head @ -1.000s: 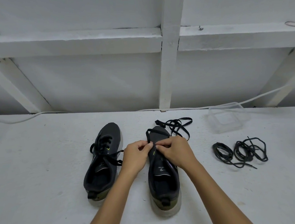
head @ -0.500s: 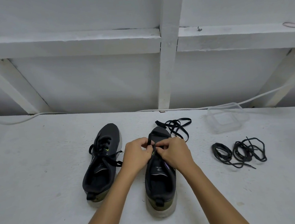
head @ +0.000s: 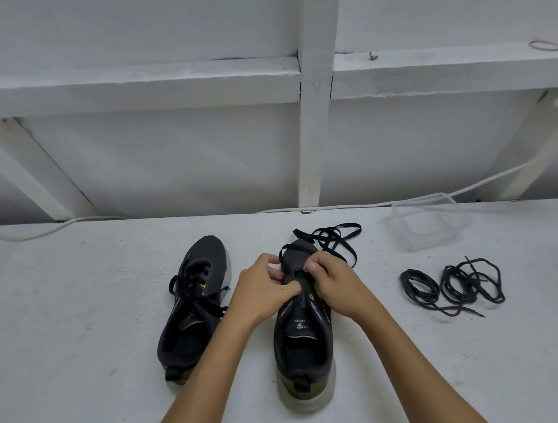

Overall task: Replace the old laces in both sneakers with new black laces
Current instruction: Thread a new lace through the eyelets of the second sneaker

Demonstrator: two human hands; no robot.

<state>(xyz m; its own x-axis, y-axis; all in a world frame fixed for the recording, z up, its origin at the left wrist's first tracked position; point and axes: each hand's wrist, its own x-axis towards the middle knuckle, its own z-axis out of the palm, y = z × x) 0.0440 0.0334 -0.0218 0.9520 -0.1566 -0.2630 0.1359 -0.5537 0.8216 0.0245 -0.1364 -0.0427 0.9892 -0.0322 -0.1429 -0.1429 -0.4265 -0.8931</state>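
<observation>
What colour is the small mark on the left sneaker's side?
Neon yellow-green mark on the left sneaker, head view.

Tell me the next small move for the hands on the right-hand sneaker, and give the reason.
Probably draw the flat lace through the eyelet and pull it snug. The left hand and right hand both pinch at the low eyelets of the right sneaker, and much of that lace lies slack beyond the toe. Which eyelet they are working on cannot be told.
</observation>
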